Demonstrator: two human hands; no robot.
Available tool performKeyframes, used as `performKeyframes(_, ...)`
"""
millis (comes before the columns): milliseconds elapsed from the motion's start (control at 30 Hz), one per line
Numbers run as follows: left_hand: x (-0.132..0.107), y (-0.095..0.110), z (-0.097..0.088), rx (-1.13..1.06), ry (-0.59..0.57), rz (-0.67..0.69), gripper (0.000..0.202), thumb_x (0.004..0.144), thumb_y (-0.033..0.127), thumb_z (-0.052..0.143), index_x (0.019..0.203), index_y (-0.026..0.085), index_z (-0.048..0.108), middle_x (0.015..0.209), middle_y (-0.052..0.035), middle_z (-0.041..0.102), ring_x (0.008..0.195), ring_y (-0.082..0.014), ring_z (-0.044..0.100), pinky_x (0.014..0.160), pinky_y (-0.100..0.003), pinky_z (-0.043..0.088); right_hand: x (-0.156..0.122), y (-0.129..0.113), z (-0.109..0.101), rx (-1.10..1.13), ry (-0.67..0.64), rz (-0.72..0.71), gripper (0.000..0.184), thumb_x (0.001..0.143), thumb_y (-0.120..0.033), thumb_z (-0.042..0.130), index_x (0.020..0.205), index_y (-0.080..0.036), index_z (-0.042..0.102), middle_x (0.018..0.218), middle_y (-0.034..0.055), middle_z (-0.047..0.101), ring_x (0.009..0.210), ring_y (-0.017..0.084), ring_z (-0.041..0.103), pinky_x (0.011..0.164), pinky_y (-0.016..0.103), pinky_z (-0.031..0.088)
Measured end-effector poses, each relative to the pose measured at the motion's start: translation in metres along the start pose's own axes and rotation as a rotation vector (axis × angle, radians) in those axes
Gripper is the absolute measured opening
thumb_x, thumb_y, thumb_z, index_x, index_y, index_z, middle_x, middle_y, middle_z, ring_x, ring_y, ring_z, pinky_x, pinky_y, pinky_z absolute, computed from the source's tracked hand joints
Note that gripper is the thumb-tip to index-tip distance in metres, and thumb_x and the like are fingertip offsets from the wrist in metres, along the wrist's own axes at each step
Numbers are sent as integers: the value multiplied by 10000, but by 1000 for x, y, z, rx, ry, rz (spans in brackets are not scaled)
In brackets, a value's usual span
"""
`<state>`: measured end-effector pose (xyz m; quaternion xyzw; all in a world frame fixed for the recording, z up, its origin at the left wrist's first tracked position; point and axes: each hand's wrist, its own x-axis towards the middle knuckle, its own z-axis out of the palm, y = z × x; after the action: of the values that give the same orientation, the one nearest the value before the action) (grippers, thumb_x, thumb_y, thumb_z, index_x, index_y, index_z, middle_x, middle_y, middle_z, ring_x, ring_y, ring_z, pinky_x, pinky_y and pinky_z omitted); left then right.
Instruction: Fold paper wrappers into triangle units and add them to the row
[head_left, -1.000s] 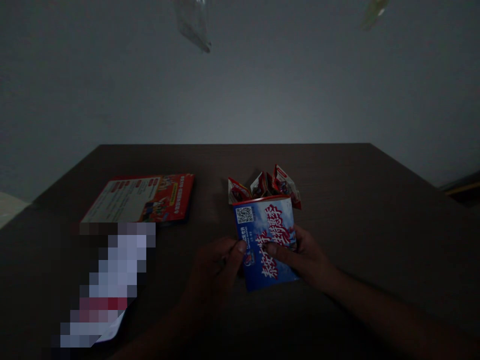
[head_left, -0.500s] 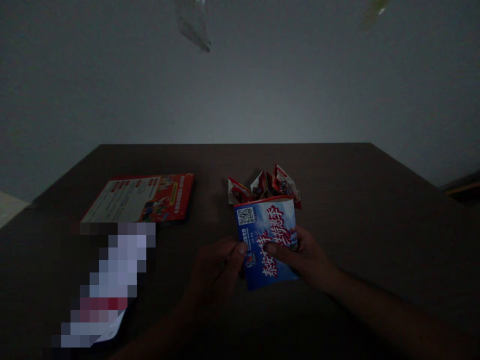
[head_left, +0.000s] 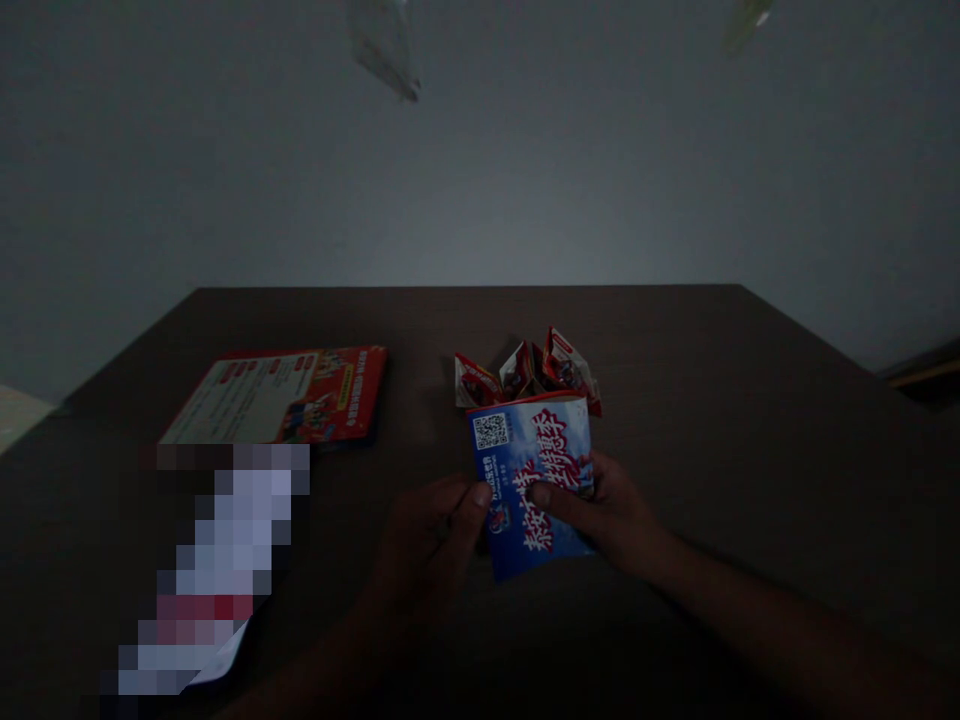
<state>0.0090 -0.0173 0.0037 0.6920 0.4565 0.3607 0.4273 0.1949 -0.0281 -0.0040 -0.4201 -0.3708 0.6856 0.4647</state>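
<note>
A blue leaflet (head_left: 514,590) with a QR code and large red-and-white Chinese lettering is tilted up over the table. My right hand (head_left: 615,515) grips it from the right, thumb across its printed front and fingers behind. At its left edge, my left hand (head_left: 442,520) pinches the paper between thumb and fingers. Just beyond the leaflet's top edge stand several folded red-and-white printed paper pieces (head_left: 525,370), bent into pointed shapes. The leaflet covers their lower parts, so I cannot tell whether it touches them.
To the left, a stack of red-and-cream printed leaflets (head_left: 255,395) lies flat on the dark wooden table (head_left: 675,350). Nearer to me is a pale, blurred-out object (head_left: 225,650) with a rounded corner. A grey wall (head_left: 480,180) rises behind the table's far edge.
</note>
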Motion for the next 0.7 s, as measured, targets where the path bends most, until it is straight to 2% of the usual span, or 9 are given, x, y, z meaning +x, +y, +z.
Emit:
performKeyframes(167,-1,-3,-1,-18,16,-47,236,847,321,509,680,175,589,664,-5,618,594,-135,565,555,-223,444,0,0,0,-15,-11,-29,272,692,-287,765,899,-171,633,806,14,734,672,171,696,683,340,576)
performKeyframes(267,0,-3,-1,-25,43,-79,178,813,308,556,713,174,618,668,-11,638,616,-148,591,579,-239,470,0,0,0,-11,-25,-19,260,700,-291,757,900,-175,638,797,15,731,676,172,695,695,348,574)
performKeyframes(467,0,-2,-1,-49,71,-111,199,809,301,563,671,171,624,589,10,620,539,-124,567,514,-209,449,0,0,0,-15,23,-1,316,659,-310,782,899,-174,629,820,27,729,678,189,694,691,374,570)
performKeyframes(700,0,-2,-2,-56,70,-74,212,825,274,562,647,172,616,570,31,599,536,-105,558,506,-187,429,0,-1,0,-10,6,3,318,671,-325,774,902,-165,625,820,34,731,685,196,698,691,373,569)
